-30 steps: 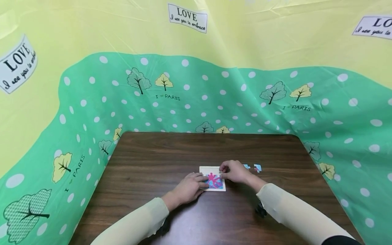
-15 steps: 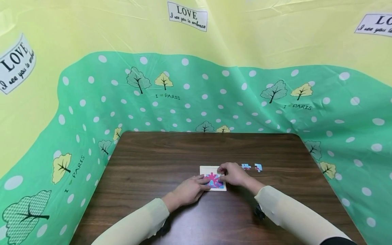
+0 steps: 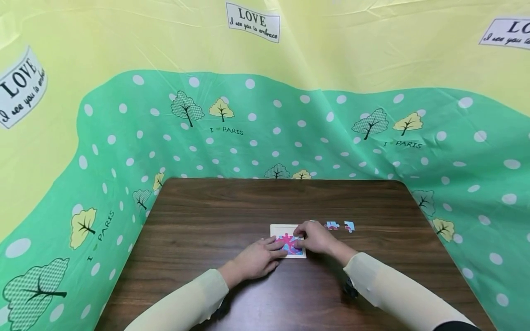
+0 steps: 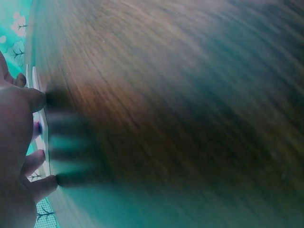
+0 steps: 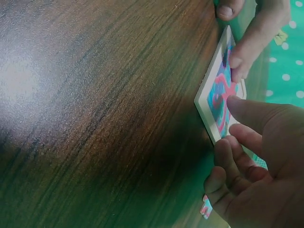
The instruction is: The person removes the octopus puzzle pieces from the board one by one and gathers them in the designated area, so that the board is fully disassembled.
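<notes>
A small jigsaw puzzle (image 3: 290,246) with a pink figure on blue and purple lies in a white frame (image 3: 283,228) on the brown table. Bare board shows along its far side. My left hand (image 3: 254,258) comes from the left, with extended fingers (image 5: 240,64) resting on the puzzle and its frame. At the right edge, my right hand (image 3: 318,236) has its thumb (image 5: 242,105) down on a puzzle piece, and its curled index finger (image 5: 247,136) sits close beside it. The hand hides most of that piece.
Two loose puzzle pieces, one (image 3: 332,225) nearer and another (image 3: 349,226) farther right, lie beyond my right hand. A third piece (image 3: 313,221) is partly hidden behind that hand. A green and yellow printed cloth (image 3: 265,128) hangs around the table (image 3: 232,197).
My right hand has shifted slightly left and its thumb has come down onto the puzzle. A third loose piece has come into view behind it. My left fingers have slid a little farther over the puzzle.
</notes>
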`<state>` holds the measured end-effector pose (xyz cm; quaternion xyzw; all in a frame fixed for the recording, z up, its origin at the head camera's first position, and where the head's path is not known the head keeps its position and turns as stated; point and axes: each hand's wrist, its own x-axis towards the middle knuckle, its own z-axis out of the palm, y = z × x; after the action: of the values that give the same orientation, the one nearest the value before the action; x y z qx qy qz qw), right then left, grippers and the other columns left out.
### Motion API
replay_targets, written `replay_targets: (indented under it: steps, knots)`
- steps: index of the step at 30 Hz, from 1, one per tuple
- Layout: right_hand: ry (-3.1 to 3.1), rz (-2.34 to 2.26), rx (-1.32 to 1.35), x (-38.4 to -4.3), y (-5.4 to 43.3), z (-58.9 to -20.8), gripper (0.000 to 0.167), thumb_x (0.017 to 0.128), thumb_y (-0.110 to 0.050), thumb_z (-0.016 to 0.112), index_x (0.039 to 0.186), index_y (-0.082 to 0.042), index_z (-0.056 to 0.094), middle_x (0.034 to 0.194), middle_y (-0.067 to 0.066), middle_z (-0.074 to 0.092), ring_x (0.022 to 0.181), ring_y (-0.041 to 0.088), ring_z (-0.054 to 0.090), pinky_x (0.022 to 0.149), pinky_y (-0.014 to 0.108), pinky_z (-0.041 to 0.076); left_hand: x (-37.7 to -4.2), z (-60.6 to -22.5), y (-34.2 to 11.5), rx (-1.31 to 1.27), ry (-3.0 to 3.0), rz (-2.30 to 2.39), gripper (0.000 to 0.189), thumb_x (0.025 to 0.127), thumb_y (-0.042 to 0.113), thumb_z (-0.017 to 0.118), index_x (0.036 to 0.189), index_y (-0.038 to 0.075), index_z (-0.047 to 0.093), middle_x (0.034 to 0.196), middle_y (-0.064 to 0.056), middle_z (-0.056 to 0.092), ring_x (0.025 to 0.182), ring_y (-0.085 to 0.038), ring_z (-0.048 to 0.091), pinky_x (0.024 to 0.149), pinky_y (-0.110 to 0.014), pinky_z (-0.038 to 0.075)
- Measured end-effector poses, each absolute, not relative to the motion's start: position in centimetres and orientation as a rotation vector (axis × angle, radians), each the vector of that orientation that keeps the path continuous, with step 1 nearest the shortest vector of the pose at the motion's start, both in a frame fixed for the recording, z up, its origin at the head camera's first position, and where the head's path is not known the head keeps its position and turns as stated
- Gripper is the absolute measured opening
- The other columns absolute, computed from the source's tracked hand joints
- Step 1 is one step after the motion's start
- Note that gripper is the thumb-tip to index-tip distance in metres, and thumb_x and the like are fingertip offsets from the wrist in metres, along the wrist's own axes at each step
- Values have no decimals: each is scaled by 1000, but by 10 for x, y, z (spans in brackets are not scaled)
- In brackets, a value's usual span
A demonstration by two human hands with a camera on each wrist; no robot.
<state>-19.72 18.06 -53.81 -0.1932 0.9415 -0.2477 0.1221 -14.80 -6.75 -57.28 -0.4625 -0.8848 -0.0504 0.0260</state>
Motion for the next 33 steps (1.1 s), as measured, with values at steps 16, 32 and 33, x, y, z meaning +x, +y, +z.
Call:
replay_targets:
  steps: [16,32,33]
  knots:
    - [2799,-640,-568,-195,175,-536,30,80,-23,88,107,-12,80,100,1,69,89,16,63,83,41,54,-147,-569,-68,-1422,-2798,-113,47,103,39,58,148,27,57,158,-1,49,146,-33,45,111,-53,47]
    - [2810,-622,-588,-197,171,-538,20,79,-20,87,94,-13,75,93,-1,65,82,14,59,78,39,54,-143,-566,-67,-1432,-2806,-150,49,103,43,59,148,25,58,158,-5,49,146,-35,44,111,-55,46]
    - [2809,-620,-585,-197,170,-538,20,79,-19,87,93,-14,73,92,-1,64,81,14,58,76,38,52,-144,-566,-67,-1430,-2802,-143,49,103,43,59,148,25,58,158,-5,49,146,-35,45,111,-55,47]
